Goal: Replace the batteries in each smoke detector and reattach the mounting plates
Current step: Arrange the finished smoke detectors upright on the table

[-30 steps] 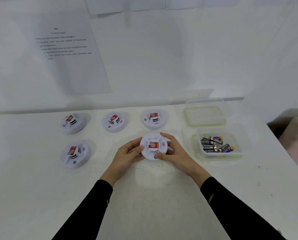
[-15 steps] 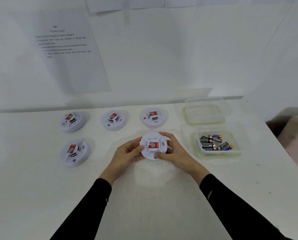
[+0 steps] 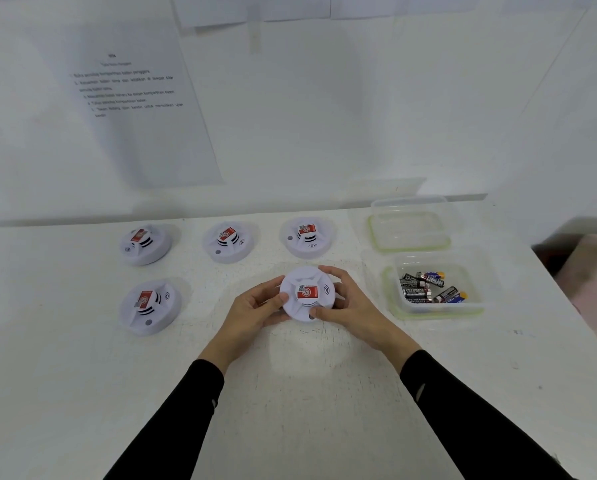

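Note:
A round white smoke detector [image 3: 305,293] with a red label sits face up between both hands at the middle of the white table [image 3: 290,393]. My left hand [image 3: 255,308] grips its left rim, thumb on top. My right hand [image 3: 349,304] grips its right rim, thumb at the near edge and fingers curled round the far side. Several more detectors lie face up: three in a back row [image 3: 145,244] [image 3: 228,242] [image 3: 307,238] and one at the front left [image 3: 149,306]. A clear container [image 3: 439,308] to the right holds several batteries [image 3: 428,287].
An empty clear container or lid [image 3: 409,225] lies behind the battery box. A printed instruction sheet [image 3: 130,98] hangs on the white wall at the table's back edge. The table's right edge [image 3: 574,306] drops off beside a pinkish surface.
The hands and the held detector have stayed in place, apart from a slight shift of the camera view.

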`<state>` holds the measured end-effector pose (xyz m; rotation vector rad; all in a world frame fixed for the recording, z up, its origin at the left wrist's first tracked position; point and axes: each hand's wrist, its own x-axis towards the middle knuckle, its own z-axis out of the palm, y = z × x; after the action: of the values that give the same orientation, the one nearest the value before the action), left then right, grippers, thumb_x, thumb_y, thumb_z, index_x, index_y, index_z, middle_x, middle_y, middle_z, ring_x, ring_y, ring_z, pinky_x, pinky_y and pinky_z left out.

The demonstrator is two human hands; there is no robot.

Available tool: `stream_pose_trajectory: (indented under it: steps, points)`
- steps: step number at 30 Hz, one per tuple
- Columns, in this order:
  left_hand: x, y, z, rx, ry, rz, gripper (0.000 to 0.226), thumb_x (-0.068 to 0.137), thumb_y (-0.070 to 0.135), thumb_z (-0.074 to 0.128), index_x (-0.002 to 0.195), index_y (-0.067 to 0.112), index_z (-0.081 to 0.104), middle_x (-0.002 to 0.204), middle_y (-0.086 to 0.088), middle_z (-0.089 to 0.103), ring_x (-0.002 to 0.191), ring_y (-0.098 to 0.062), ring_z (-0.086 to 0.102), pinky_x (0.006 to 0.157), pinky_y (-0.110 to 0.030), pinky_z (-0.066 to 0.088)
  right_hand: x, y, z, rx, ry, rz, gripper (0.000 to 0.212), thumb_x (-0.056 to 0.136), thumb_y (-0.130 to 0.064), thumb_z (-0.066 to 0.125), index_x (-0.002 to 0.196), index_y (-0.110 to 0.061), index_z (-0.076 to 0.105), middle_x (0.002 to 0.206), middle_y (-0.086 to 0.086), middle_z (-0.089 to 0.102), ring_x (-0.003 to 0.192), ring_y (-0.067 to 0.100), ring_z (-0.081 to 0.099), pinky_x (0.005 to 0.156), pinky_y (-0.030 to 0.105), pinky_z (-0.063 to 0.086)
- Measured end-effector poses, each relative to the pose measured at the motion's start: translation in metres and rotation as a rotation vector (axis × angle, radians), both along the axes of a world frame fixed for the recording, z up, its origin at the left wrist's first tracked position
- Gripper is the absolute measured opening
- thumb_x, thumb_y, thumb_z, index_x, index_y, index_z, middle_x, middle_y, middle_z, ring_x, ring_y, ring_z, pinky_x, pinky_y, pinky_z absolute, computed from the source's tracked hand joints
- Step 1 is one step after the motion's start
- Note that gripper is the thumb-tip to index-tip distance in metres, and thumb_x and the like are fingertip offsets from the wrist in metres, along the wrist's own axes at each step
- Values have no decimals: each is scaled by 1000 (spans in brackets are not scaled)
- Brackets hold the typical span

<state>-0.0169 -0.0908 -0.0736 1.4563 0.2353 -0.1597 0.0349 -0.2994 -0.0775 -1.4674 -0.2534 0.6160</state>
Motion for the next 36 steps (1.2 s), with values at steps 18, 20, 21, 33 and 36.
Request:
stream_pose_trajectory:
  steps: [18,20,21,33,36]
  points:
    - [2,1,-4,30,1,16,37,95,21,64,132,22,62,121,2,72,111,-19,69,91,-38,58,2,-3,7,48,74,-4,57,88,-18,69,137,-35,45,126,4,63,115,18,63,96,35,52]
    - [1,2,-5,26,-5,15,37,95,21,63,133,22,62,122,1,72,113,-19,68,93,-40,57,4,-4,6,113,141,-30,40,99,-23,52,138,-31,46,129,3,63,116,22,62,99,39,50]
    - [1,2,-5,24,-5,14,37,96,20,63,133,21,62,123,1,71,114,-19,68,94,-41,57,5,-4,5,125,156,-42,38,102,-23,45,139,-29,46,131,3,62,116,23,62,100,41,49]
    - [2,3,-2,-16,-1,-8,39,96,14,62,134,23,59,123,-1,71,114,-21,68,93,-39,58,6,-4,1,121,153,-63,37,103,-17,41,139,-24,48,130,4,62,116,26,62,97,41,51]
    - [2,3,-1,-31,3,-21,42,97,11,60,137,23,57,124,-1,71,114,-20,68,92,-38,58,6,-4,1,131,169,-69,37,103,-16,42,139,-23,48,131,5,62,116,27,62,96,41,52]
